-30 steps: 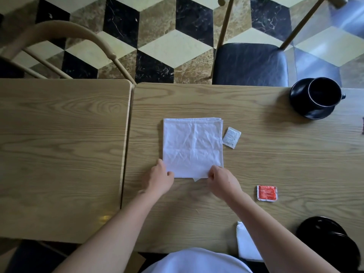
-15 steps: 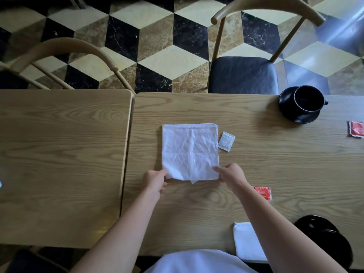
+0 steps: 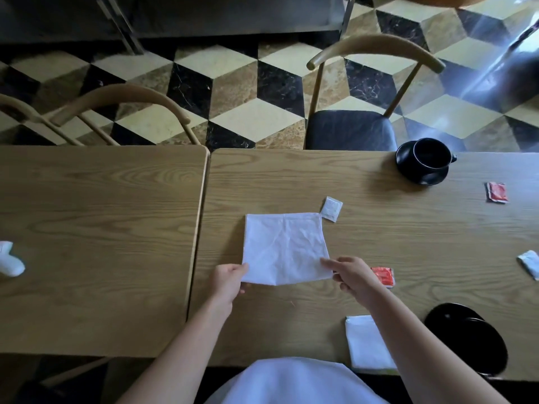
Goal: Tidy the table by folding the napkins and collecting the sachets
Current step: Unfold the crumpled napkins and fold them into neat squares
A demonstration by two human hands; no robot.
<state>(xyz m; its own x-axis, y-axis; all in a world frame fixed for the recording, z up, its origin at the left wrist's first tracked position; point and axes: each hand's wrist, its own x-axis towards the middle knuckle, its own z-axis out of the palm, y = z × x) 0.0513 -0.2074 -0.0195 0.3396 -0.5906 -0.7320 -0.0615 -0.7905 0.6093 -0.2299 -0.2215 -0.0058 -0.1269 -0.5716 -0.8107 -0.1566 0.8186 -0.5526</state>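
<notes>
A white napkin, folded to a square, lies on the right-hand wooden table. My left hand pinches its near left corner and my right hand pinches its near right corner. A white sachet lies just past the napkin's far right corner. A red sachet sits right beside my right hand. Another red sachet and a white sachet lie at the right. A second folded napkin rests at the near edge.
A black cup on a saucer stands at the far right of the table, and a black plate at the near right. A white object lies on the left table. Two chairs stand beyond the tables.
The napkin has been drawn a little toward me and turned slightly. Both hands have gone from resting at its near edge to pinching its near corners. The camera has tilted up.
</notes>
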